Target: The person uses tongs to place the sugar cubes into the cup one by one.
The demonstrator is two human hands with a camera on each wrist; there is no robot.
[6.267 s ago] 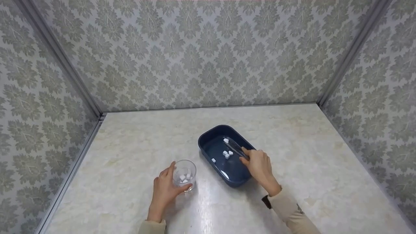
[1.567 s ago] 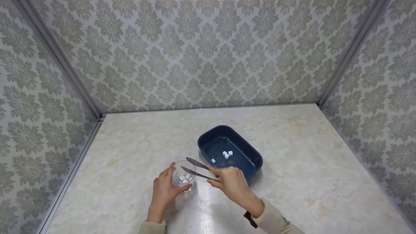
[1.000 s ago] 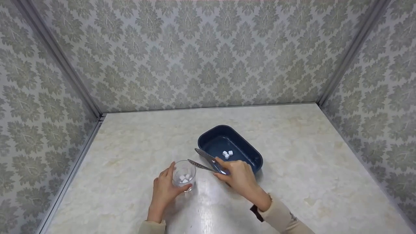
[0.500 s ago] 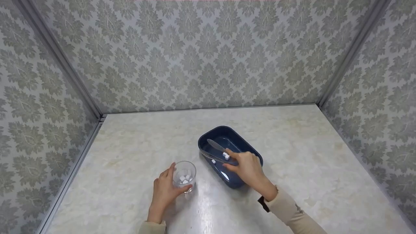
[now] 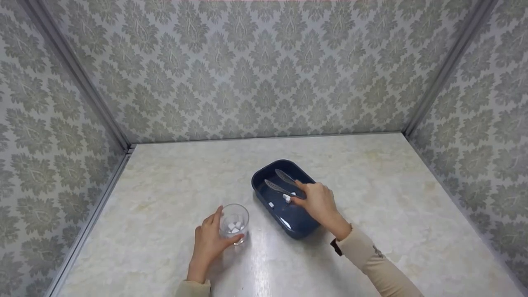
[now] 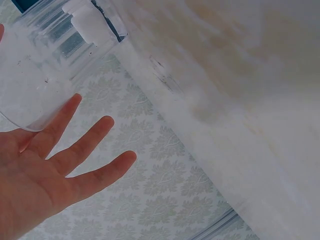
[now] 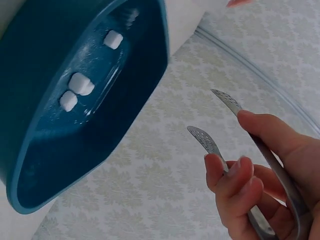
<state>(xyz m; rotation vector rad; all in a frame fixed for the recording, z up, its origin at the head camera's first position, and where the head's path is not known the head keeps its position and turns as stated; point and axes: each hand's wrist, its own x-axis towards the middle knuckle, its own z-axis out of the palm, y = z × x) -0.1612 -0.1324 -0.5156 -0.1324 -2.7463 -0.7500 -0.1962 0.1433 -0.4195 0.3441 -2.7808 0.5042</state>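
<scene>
My left hand (image 5: 210, 239) holds a clear drinking glass (image 5: 243, 212) between thumb and forefinger. Inside the glass lie several white cubes (image 5: 234, 227). In the left wrist view the other fingers (image 6: 85, 147) of that hand are spread apart, away from the glass. My right hand (image 5: 321, 202) grips metal tongs (image 5: 277, 187) with perforated tips, their arms apart and nothing between them. The tongs overlap a dark blue tub (image 5: 284, 218). Several white cubes (image 7: 79, 83) sit on its floor, a cluster partly hidden by the hand in the head view and one lone cube (image 5: 271, 204) near the left wall.
Both things stand on a pale marbled table (image 5: 181, 177), the tub behind and right of the glass. Patterned wall panels (image 5: 264, 70) enclose the table at the back and on both sides, joined by grey metal posts (image 5: 449, 62).
The right hand took the tongs from above the glass back over the tub, rightward and away from me. The cube formerly at the tongs' tips has left the tub. The left hand stayed put.
</scene>
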